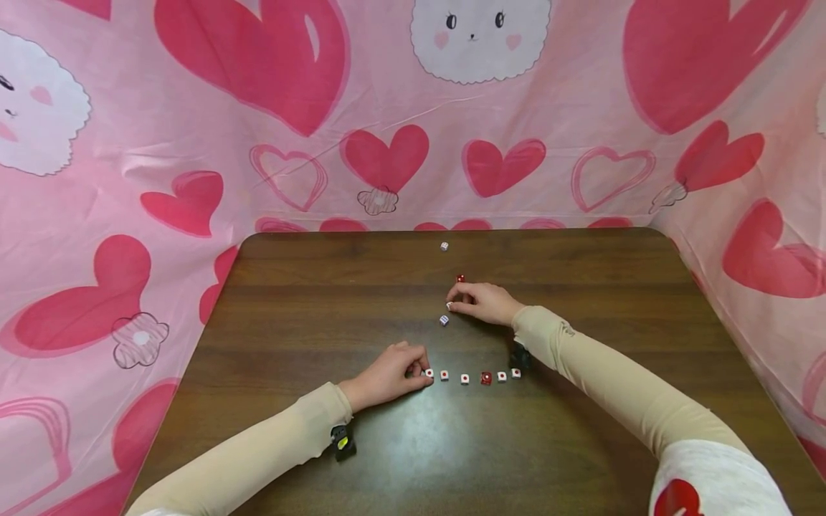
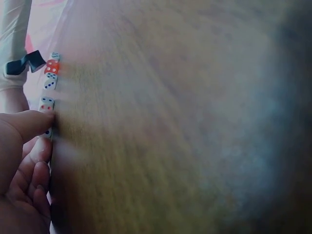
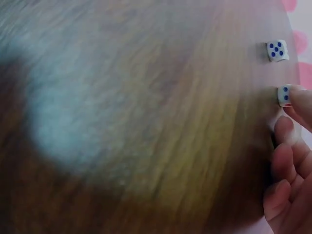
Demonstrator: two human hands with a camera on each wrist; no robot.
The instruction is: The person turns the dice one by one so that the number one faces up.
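Small dice stand in a row across the table, most of them white, such as the white die (image 1: pixel 464 379), with one red die (image 1: pixel 486 378) among them. At the row's left end my left hand (image 1: pixel 389 374) pinches a white die (image 1: pixel 429 373) between thumb and forefinger; the left wrist view shows that die (image 2: pixel 48 132) mostly covered by the fingers. Farther back, my right hand (image 1: pixel 487 304) pinches another white die (image 1: pixel 449 306), whose two blue pips (image 3: pixel 284 93) face the right wrist camera. Just in front of that hand sits a loose white die (image 1: pixel 444 320).
Behind the right hand lies a second red die (image 1: pixel 460 278), and a white die (image 1: pixel 444 246) rests near the far edge of the brown wooden table (image 1: pixel 290 308). Pink cloth (image 1: pixel 439 107) with hearts hangs around the back and sides.
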